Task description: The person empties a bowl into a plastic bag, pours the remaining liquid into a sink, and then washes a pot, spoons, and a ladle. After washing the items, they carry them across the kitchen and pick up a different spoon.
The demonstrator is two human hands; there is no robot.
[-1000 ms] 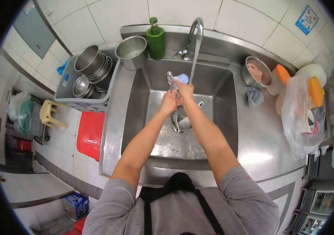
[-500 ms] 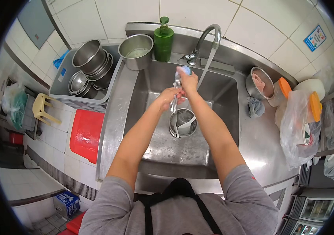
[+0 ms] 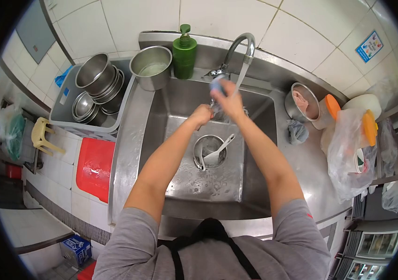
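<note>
Scrubbing stage, it seems: the right hand (image 3: 230,99) clasps a pale blue sponge (image 3: 216,84), and the left hand (image 3: 202,114) pinches a slim steel utensil (image 3: 213,107). The next move likely calls for a steady rinse.

The faucet (image 3: 241,44) crowds the hands (image 3: 202,114) (image 3: 230,99) from above, a bowl (image 3: 209,151) sits beneath, and the near sink floor (image 3: 208,184) lies open.

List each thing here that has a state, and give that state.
Faucet, running.
Left hand, closed on a utensil, mostly hidden.
Right hand, closed on a blue sponge.
Sink bowl, upright, holding spoons.
Soap dispenser, upright.
Grey cloth, crumpled.
Steel bowls, stacked in a grey tub.
</note>
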